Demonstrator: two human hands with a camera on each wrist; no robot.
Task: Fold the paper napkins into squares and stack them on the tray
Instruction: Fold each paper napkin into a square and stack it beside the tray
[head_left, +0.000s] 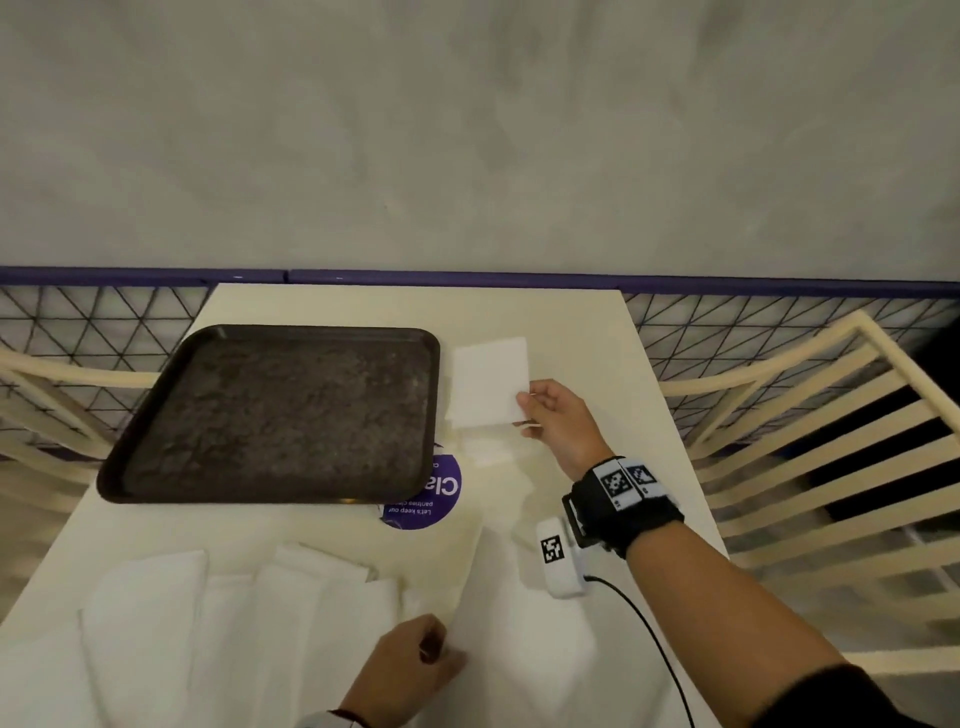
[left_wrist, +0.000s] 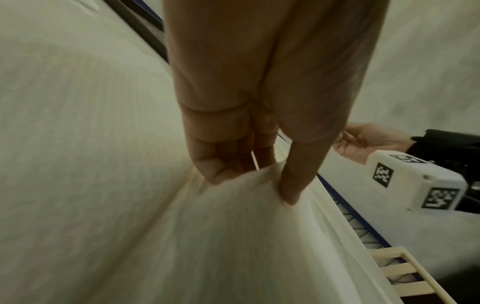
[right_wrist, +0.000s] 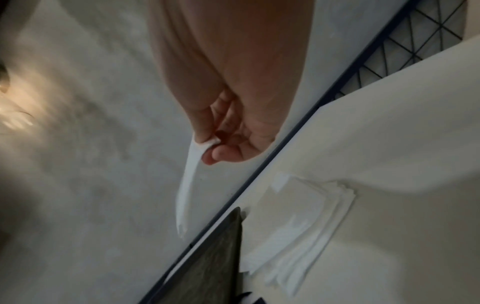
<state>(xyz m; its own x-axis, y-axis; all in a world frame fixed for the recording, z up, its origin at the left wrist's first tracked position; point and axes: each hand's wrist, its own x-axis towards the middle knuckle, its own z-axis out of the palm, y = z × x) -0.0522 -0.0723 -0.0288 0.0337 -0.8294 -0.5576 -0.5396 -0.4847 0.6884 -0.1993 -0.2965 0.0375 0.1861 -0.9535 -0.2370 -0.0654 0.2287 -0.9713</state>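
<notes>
An empty black tray (head_left: 275, 415) sits on the cream table (head_left: 597, 364), left of centre. To its right, my right hand (head_left: 527, 410) pinches a folded square napkin (head_left: 488, 382) by one corner and holds it just above a small stack of folded napkins (head_left: 483, 449). In the right wrist view the held napkin (right_wrist: 185, 195) hangs edge-on from my right hand (right_wrist: 207, 148), with the stack (right_wrist: 298, 226) beside the tray (right_wrist: 207, 267). At the table's front, my left hand (head_left: 436, 649) pinches a large unfolded napkin (head_left: 519, 623); its cloth-like sheet (left_wrist: 233, 226) bunches under the fingertips (left_wrist: 291, 189).
Several loose unfolded napkins (head_left: 208, 623) lie at the front left. A purple round sticker (head_left: 431, 499) shows by the tray's near right corner. Cream slatted chairs (head_left: 831, 467) flank the table, with a wire mesh barrier (head_left: 104, 322) behind. A cabled white sensor box (head_left: 561, 561) hangs from my right wrist.
</notes>
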